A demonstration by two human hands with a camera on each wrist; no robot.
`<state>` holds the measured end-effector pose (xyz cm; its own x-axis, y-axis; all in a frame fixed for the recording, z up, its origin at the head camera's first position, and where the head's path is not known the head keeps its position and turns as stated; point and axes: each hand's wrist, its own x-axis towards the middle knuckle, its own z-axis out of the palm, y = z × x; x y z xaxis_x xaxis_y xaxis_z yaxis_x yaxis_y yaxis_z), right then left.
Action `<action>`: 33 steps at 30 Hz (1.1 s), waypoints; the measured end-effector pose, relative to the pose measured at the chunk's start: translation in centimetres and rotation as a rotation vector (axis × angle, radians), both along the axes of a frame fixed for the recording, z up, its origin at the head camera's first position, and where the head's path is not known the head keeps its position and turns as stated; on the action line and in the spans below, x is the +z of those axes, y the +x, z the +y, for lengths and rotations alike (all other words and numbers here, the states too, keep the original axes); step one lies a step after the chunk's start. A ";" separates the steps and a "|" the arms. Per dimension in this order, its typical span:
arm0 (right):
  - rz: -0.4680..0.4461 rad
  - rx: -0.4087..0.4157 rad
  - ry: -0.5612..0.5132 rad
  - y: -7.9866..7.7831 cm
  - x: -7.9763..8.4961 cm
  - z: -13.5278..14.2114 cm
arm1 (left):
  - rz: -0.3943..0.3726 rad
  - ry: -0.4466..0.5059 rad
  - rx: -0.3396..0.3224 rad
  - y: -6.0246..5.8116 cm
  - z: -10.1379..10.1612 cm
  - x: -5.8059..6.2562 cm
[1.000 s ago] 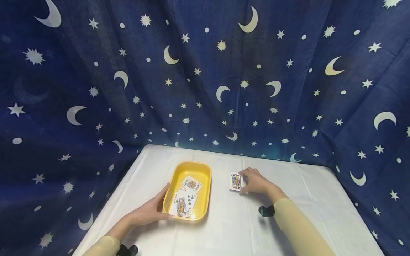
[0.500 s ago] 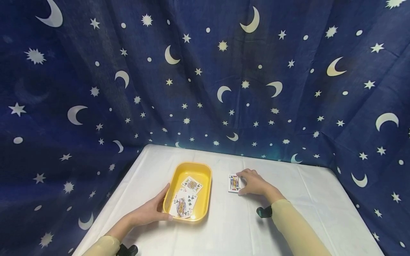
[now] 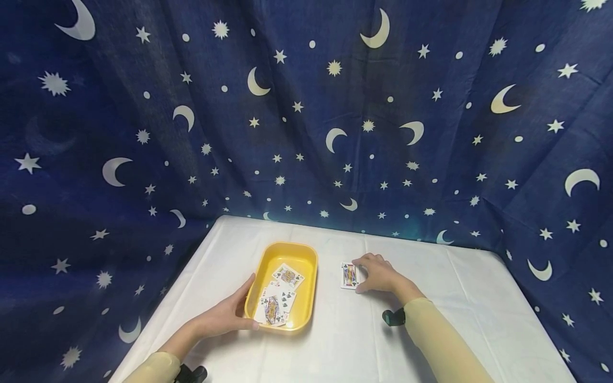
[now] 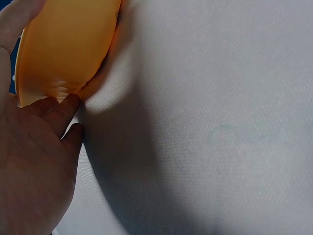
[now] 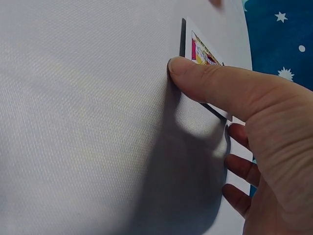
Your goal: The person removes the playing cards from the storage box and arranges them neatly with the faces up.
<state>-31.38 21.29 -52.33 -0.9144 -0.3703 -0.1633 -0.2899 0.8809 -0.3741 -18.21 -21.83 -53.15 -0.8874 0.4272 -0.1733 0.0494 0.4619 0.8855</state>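
My left hand (image 3: 225,315) grips the near left corner of a yellow tray (image 3: 313,276), thumb over the near rim and fingers along the outer left wall. Face-up playing cards (image 3: 273,308) lie overlapping inside it, including picture cards. To the right of the tray, my right hand (image 3: 383,275) pinches a playing card (image 3: 349,275) with a picture face, thumb at its near edge and a fingertip at its far edge. In the right wrist view, the thumb (image 5: 205,81) covers part of that card, and its shadow falls on the cloth. Any cards beneath it are hidden.
A white cloth (image 3: 335,340) covers the table. Behind it and at both sides hangs a dark blue curtain (image 3: 306,133) with moons and stars. Each wrist carries a black strap-on camera (image 3: 394,317).
My right hand has shifted slightly left and toward me, and the pinched card has moved with it. The left hand stays on the tray.
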 end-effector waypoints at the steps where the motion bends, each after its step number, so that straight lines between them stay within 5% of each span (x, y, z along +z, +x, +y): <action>1: 0.000 -0.001 0.002 0.0 0.0 0.0 | 0.001 -0.001 0.000 0.0 0.0 0.0; 33: 0.003 0.002 -0.013 -0.2 0.1 -0.1 | 0.014 0.007 -0.002 0.1 0.0 -0.1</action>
